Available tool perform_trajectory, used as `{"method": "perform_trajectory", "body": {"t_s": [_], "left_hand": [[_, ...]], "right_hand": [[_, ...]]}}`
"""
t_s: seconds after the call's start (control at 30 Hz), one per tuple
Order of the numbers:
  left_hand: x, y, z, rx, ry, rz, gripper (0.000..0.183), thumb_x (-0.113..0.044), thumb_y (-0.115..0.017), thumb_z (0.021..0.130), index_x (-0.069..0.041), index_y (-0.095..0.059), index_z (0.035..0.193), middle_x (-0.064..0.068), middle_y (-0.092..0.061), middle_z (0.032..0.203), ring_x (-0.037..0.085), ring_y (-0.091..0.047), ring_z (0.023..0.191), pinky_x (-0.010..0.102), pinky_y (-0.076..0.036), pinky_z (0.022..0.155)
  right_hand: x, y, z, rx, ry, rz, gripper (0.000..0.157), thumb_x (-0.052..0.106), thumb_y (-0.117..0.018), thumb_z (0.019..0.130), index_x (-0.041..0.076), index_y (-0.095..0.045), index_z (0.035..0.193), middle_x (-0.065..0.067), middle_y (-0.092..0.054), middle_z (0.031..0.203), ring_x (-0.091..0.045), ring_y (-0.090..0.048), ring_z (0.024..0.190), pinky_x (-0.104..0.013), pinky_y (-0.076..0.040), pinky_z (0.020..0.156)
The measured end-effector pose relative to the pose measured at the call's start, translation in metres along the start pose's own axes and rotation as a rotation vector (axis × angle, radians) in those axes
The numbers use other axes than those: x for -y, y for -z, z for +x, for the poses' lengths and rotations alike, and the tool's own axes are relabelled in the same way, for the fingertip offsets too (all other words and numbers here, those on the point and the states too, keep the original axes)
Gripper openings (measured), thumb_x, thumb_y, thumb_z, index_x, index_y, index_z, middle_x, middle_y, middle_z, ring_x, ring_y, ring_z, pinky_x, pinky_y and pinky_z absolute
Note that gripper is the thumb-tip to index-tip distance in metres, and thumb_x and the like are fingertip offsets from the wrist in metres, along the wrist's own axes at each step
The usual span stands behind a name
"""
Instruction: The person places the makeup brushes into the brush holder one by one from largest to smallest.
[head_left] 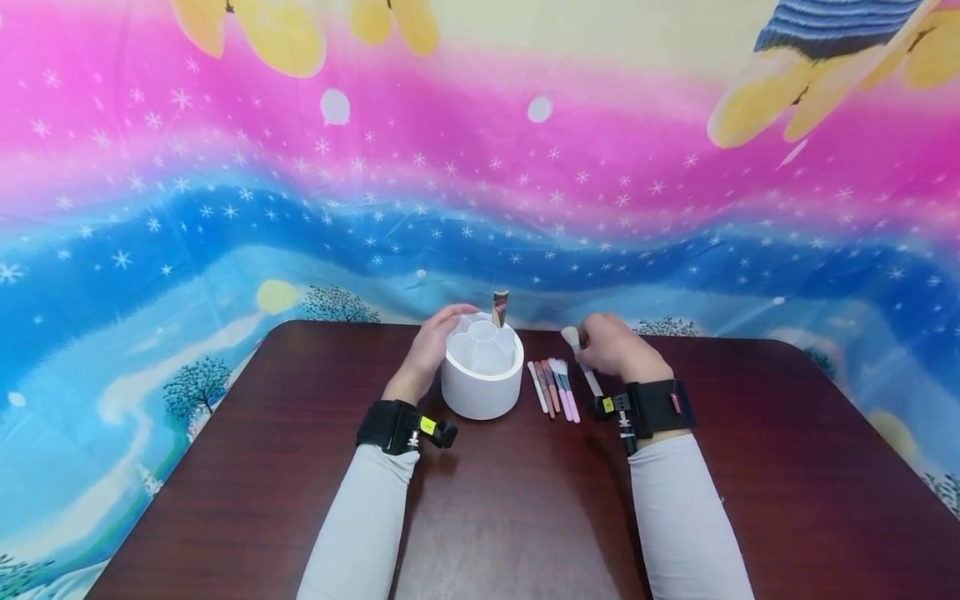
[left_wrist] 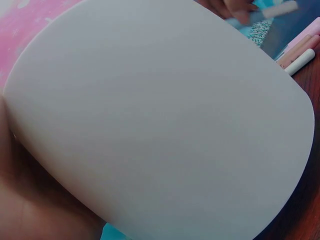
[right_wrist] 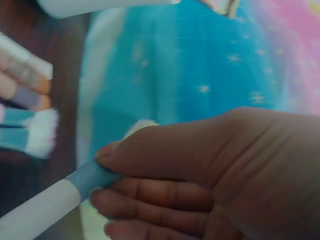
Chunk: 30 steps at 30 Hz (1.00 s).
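Note:
A round white brush holder [head_left: 482, 392] with clear petal-like compartments stands on the table. My left hand [head_left: 427, 348] holds it from the left side, fingers bent round its far rim. In the left wrist view, the holder's wall [left_wrist: 165, 120] hides most of those fingers. One brush with a gold-and-brown top [head_left: 500, 308] stands upright in the back of the holder. Right of the holder, my right hand [head_left: 611, 343] pinches a makeup brush [right_wrist: 42, 210] by its blue-grey ferrule. That brush has a white handle slanting down towards the wrist and pale bristles [head_left: 571, 335] pointing up-left.
Several makeup brushes [head_left: 553, 390] lie side by side on the dark wooden table [head_left: 510, 517], between the holder and my right hand, bristles towards the back. A printed cloth [head_left: 480, 183] hangs behind the table's far edge.

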<state>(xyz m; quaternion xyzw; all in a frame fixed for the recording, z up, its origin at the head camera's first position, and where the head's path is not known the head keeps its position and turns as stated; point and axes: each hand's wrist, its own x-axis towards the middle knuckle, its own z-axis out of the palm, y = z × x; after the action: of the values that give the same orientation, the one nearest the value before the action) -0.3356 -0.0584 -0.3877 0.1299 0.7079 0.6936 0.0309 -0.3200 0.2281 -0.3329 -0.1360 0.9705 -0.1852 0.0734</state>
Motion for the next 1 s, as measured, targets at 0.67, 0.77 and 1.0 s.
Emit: {"method": "perform_trajectory", "body": {"t_s": [0.67, 0.77, 1.0], "left_hand": [[0.001, 0.000, 0.001, -0.014, -0.002, 0.018, 0.032, -0.025, -0.033, 0.101, -0.021, -0.058, 0.121, -0.001, -0.051, 0.127, 0.017, -0.043, 0.116, 0.047, -0.030, 0.100], [0.001, 0.000, 0.001, -0.009, -0.002, 0.010, 0.032, -0.024, -0.033, 0.101, -0.020, -0.058, 0.121, 0.000, -0.051, 0.127, 0.018, -0.043, 0.116, 0.047, -0.029, 0.101], [-0.001, -0.001, 0.000, -0.003, -0.001, -0.001, 0.033, -0.023, -0.033, 0.100, -0.019, -0.057, 0.122, 0.001, -0.050, 0.127, 0.018, -0.043, 0.117, 0.047, -0.029, 0.101]], "right_hand": [[0.056, 0.010, -0.004, -0.503, 0.468, 0.288, 0.021, 0.015, -0.066, 0.086, 0.007, -0.060, 0.104, -0.002, -0.066, 0.089, -0.007, -0.061, 0.079, -0.030, -0.053, 0.071], [0.059, 0.004, 0.000, -0.494, 0.485, 0.284, 0.021, 0.014, -0.066, 0.087, 0.006, -0.060, 0.105, -0.002, -0.066, 0.089, -0.007, -0.061, 0.079, -0.030, -0.053, 0.071], [0.058, -0.008, 0.011, -0.464, 0.476, 0.275, 0.021, 0.012, -0.064, 0.088, 0.006, -0.059, 0.107, -0.003, -0.065, 0.090, -0.007, -0.061, 0.079, -0.028, -0.053, 0.070]]}}
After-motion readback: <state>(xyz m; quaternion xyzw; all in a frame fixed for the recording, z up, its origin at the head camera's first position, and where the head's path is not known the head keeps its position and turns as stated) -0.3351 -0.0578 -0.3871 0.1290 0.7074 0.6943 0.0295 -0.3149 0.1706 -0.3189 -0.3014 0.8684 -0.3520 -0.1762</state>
